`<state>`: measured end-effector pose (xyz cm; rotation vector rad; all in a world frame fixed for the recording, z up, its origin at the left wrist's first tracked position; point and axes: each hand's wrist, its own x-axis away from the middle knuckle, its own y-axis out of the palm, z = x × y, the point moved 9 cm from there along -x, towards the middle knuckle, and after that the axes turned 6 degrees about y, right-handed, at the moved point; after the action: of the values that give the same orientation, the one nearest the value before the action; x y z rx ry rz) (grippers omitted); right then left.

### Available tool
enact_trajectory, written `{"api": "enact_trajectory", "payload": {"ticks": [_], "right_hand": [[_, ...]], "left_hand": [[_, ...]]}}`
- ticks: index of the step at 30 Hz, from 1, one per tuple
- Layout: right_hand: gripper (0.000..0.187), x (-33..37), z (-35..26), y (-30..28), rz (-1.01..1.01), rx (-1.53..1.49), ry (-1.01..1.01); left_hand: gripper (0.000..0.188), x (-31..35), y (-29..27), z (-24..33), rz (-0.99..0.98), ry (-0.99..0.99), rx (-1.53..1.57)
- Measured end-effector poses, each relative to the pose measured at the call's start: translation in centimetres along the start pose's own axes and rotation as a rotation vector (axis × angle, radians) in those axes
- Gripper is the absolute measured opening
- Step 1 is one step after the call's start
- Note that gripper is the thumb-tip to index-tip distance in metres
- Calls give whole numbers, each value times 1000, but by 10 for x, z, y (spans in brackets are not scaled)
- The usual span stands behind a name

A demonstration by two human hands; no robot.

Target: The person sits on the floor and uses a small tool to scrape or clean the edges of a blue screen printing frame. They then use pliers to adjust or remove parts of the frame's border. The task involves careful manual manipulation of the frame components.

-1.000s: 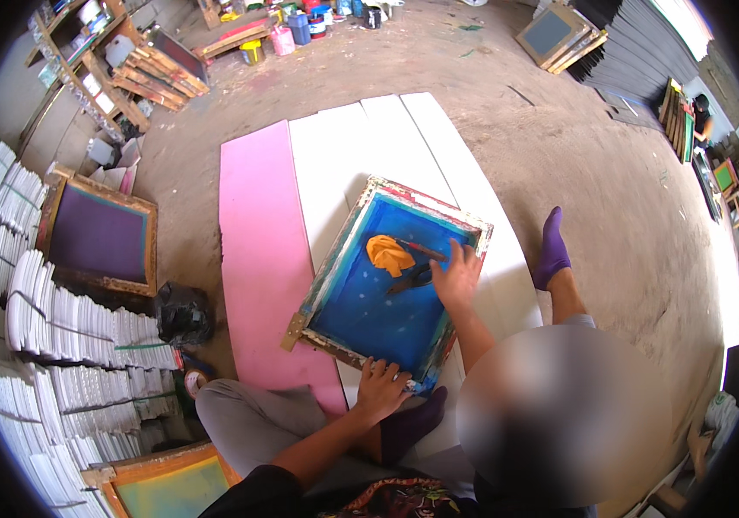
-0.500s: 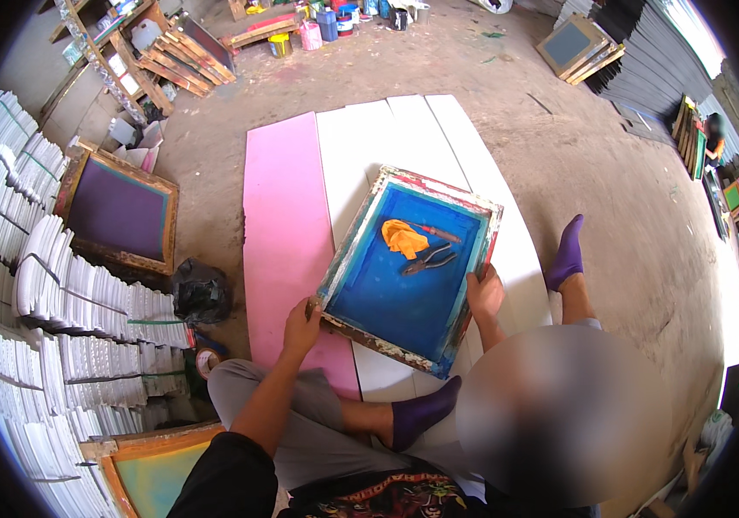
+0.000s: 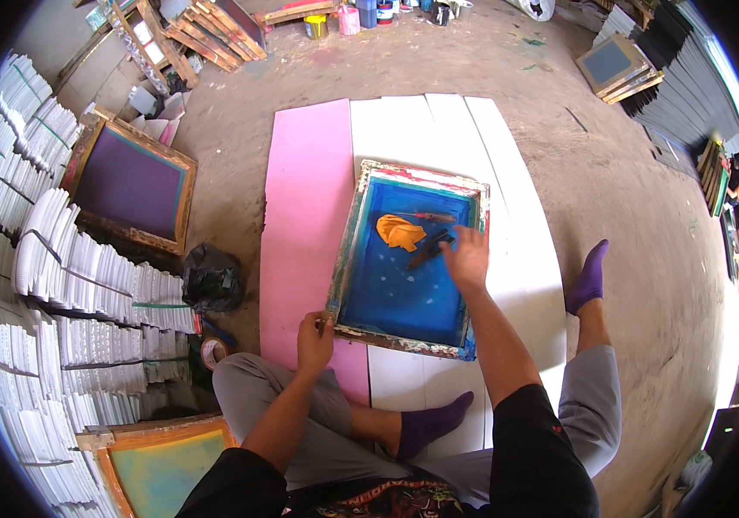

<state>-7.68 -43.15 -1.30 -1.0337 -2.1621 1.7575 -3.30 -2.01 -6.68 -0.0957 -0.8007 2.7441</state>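
Observation:
A screen-printing frame (image 3: pixel 354 216) with worn, paint-stained wood and blue mesh lies on the boards in front of me. My left hand (image 3: pixel 315 342) grips its near left corner. Inside the frame, my right hand (image 3: pixel 468 261) reaches over the right side, thumb and fingers closed around the handle end of a pair of pliers (image 3: pixel 424 253). Left of the pliers rests a crumpled orange cloth (image 3: pixel 399 232). Beyond them is a thin screwdriver with a reddish handle (image 3: pixel 431 217). Pale spots show on the mesh near the pliers.
Pink and white boards (image 3: pixel 304 207) lie under the frame, and my socked foot (image 3: pixel 435 425) is close to its near edge. Stacked white sheets (image 3: pixel 97 276), a purple screen (image 3: pixel 132 186) and a black plastic bag (image 3: pixel 211 278) stand at left. Paint containers (image 3: pixel 349 19) line the back.
My right hand has left the frame's right side and moved in onto the pliers, which have shifted slightly. The frame has turned straighter and lies lower; my left hand stays on its corner.

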Motion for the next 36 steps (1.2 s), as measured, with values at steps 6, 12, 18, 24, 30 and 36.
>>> {"api": "enact_trajectory", "payload": {"ticks": [6,12,18,24,30,36], "right_hand": [[41,-11,-102,45,-254,-120,-66],[20,-26,-94,14,147,-424,72],[19,-18,-82,-5,75,-520,114],[10,43,-195,4,-630,-1463,246],[32,104,-326,-11,-629,-1005,-338],[33,145,-403,8,-935,-1045,-296]], "left_hand": [[34,-6,-1,-2,-26,-119,2],[35,-9,-5,0,0,-110,62],[41,-22,-22,25,-49,-104,-348],[37,-31,-29,58,77,-170,688],[27,-33,-91,11,290,-218,1011],[24,3,-178,-12,538,-239,1045]]}}
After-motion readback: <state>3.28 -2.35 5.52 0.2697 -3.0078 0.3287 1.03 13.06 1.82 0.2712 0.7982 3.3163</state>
